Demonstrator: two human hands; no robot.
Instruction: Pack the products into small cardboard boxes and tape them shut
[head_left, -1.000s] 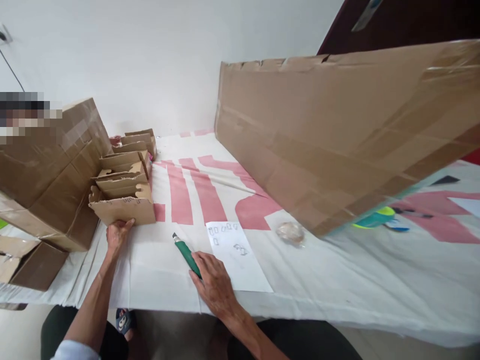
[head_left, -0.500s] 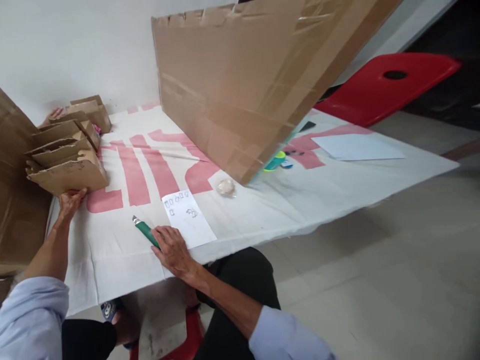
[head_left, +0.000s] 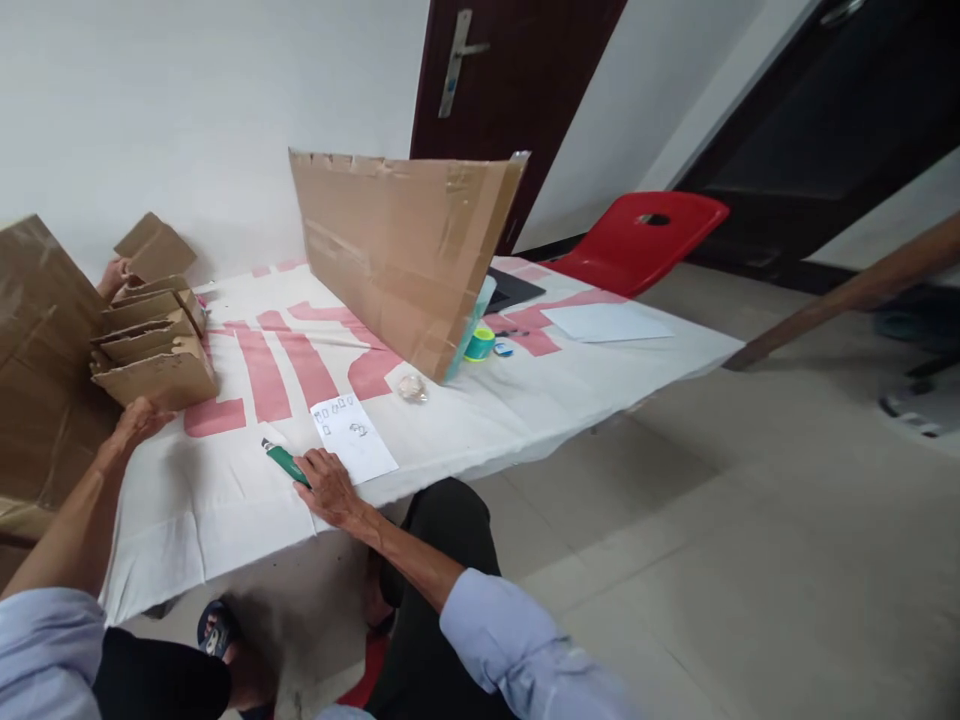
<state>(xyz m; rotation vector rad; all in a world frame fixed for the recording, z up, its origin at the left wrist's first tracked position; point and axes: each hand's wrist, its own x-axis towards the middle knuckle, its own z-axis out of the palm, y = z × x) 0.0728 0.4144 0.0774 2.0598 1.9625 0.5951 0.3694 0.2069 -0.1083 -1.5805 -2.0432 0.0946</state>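
My right hand (head_left: 324, 485) rests on the white-and-pink table cover (head_left: 450, 425), closed on a green utility knife (head_left: 282, 459) whose tip points away to the left. A white paper with small drawings (head_left: 352, 438) lies just right of it. My left hand (head_left: 135, 421) touches the near edge of a row of small folded cardboard boxes (head_left: 154, 345), its fingers curled against the front one. A large cardboard sheet (head_left: 394, 250) stands on edge across the middle of the table.
Big cardboard boxes (head_left: 37, 350) stand at the left. Another person's hand (head_left: 112, 277) holds a cardboard piece at the far left. A tape roll (head_left: 478, 344), a crumpled clear bit (head_left: 411, 387), a white sheet (head_left: 604, 322) and a red chair (head_left: 637, 230) lie beyond.
The view has swung right and pulled back, showing the floor, door and chair. Both my hands have stayed where they were on the knife and the box.
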